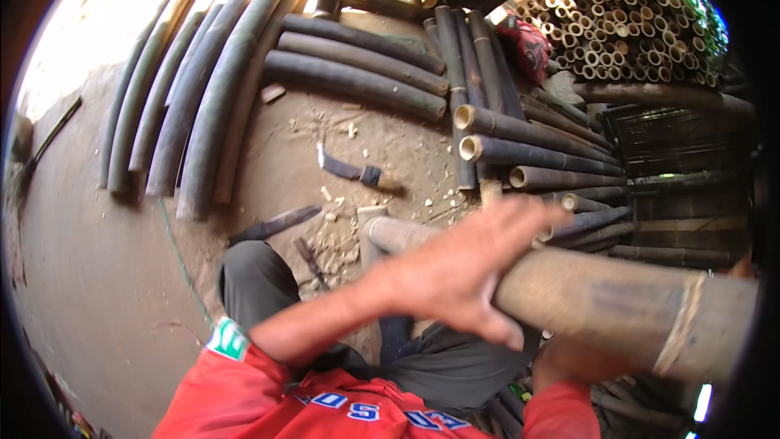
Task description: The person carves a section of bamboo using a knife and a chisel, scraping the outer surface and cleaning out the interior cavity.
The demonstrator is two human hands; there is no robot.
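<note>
A thick bamboo pole (601,293) with a pale ring at its node slants across the right side, close to me. My left hand (463,276) reaches over to its near end, thumb and fingers spread wide against the rim, slightly blurred. Under the pole, my right hand (569,362) supports it; the bamboo covers most of its fingers. A curved billhook (349,169) with a wooden handle lies on the ground ahead. Closer to my knee rests a second blade (288,220), and a small dark-handled tool (310,262) lies beside my leg.
Long dark bamboo poles (227,89) lie in rows at the left, and more poles (357,69) lie crosswise ahead. At the right, several bamboo poles (536,142) point their cut ends toward me. A stack of cut bamboo (626,16) stands behind a red bag (526,49). Chips litter the dirt.
</note>
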